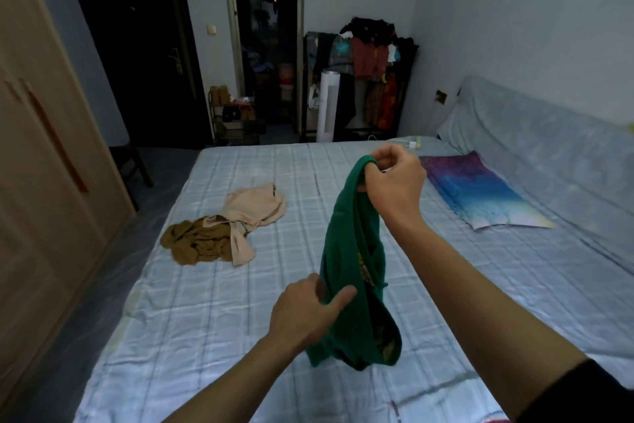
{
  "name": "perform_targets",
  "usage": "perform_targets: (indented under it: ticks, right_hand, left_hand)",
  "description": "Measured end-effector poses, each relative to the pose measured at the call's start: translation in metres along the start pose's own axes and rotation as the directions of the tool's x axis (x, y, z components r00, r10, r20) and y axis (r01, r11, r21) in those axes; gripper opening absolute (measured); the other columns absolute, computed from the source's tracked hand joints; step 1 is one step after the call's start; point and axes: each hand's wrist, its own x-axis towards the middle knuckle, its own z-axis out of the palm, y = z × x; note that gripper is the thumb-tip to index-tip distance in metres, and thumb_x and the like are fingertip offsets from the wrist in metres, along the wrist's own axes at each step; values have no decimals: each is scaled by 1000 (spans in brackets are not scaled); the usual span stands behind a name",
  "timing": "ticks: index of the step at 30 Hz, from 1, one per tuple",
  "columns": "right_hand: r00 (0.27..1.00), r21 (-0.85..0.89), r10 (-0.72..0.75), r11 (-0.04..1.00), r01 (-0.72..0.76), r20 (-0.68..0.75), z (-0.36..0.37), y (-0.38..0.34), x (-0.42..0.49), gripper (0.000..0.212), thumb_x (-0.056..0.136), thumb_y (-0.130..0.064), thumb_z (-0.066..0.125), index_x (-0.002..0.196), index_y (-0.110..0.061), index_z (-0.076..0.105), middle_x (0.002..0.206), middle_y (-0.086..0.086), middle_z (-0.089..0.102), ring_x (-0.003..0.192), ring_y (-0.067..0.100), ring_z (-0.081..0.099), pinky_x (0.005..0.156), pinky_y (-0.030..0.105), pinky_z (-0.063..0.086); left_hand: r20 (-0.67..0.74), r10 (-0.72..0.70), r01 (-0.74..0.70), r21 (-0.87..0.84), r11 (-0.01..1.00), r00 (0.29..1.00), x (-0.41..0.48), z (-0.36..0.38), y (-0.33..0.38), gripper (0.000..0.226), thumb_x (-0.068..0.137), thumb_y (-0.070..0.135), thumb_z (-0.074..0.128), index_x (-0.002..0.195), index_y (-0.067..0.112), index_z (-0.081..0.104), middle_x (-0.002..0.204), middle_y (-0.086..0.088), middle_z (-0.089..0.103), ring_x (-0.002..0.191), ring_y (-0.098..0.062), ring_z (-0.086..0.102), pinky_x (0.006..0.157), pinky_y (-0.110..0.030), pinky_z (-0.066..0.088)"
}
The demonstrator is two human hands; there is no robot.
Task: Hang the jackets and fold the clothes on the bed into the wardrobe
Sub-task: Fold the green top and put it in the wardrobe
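Left hand [305,311] gripping green garment [346,251] low, right hand [394,179] pinching its top edge, long axis hanging near-upright over bed [343,388], tan clothes [226,227] well left, wardrobe [41,165] beside bed's left edge

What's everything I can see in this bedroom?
Bed: one, blue checked, centre.
Green garment: one, green, held above bed.
Beige garment: one, beige, on bed, left.
Brown garment: one, brown, touching the beige one.
Pillow: one, purple-blue, on bed, right.
Wardrobe: one, tan, far left.
Clothes rack: one, dark, back wall.
Fan: one, white, beside rack.
Shoe rack: one, dark, by doorway.
Left hand: one, grips green garment low.
Right hand: one, pinches its top.
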Motion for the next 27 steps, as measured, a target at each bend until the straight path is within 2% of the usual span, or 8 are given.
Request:
perform_targets:
  ticks: [5,8,12,16,19,21,24,27]
  right_hand:
    - [1000,-13,-30,999,30,-6,14,-10,-10,15,86,0,63,79,-13,61,73,9,63,64,21,69,52,34,60]
    - [999,-10,-44,999,44,-9,25,-14,-16,12,85,0,63,80,-11,62,72,9,64,63,20,69,52,35,60]
    - [998,-5,-56,998,56,3,38,-22,-26,12,86,2,63,81,-10,62,72,9,64,64,21,69,52,31,59]
    - [996,-46,-85,995,84,-9,35,-22,-26,13,84,0,62,81,-13,63,72,9,64,66,24,69,54,38,60]
    - [995,-108,-101,989,99,-8,27,-20,-23,16,82,0,63,81,-16,65,71,4,64,66,23,68,55,42,60]
    - [991,-177,-132,975,131,6,21,-17,-20,19,81,0,62,80,-19,66,71,1,66,68,19,67,61,41,60]
    - [958,-295,-283,912,285,50,10,-16,-15,20,76,2,64,79,-18,68,75,0,66,72,17,63,71,40,55]
    - [894,-353,-434,823,445,116,0,-14,-11,22,72,6,69,80,-14,68,79,-2,62,74,14,58,72,35,52]
  left_hand:
    - [-88,34,-34,-8,999,996,-8,-14,2,73,61,88,54,106,31,52,98,14,56,88,-8,58,67,-27,49]
    - [-125,44,-38,51,998,991,-9,-18,-16,50,71,61,63,105,28,45,101,9,51,95,-14,55,72,-34,51]
    - [-128,28,-1,204,979,991,-10,-39,-61,26,78,28,61,92,23,41,100,1,49,95,-21,55,67,-35,50]
    - [-223,7,31,166,986,975,-7,-77,-109,22,75,16,64,91,20,50,94,-4,53,83,-28,59,63,-37,49]
    - [-307,98,-54,146,988,947,-1,-121,-131,21,68,0,61,78,17,51,78,-7,57,73,-30,58,59,-35,44]
    - [-346,187,-131,179,975,919,1,-156,-133,27,62,-7,61,76,15,55,76,-5,59,72,-28,57,61,-35,44]
    - [-423,285,-216,203,955,860,-1,-207,-125,35,62,-12,65,77,19,57,76,2,58,68,-22,56,63,-35,46]
    - [-482,319,-274,162,948,816,-4,-253,-116,36,65,-15,64,76,19,61,73,7,59,59,-12,58,59,-24,46]
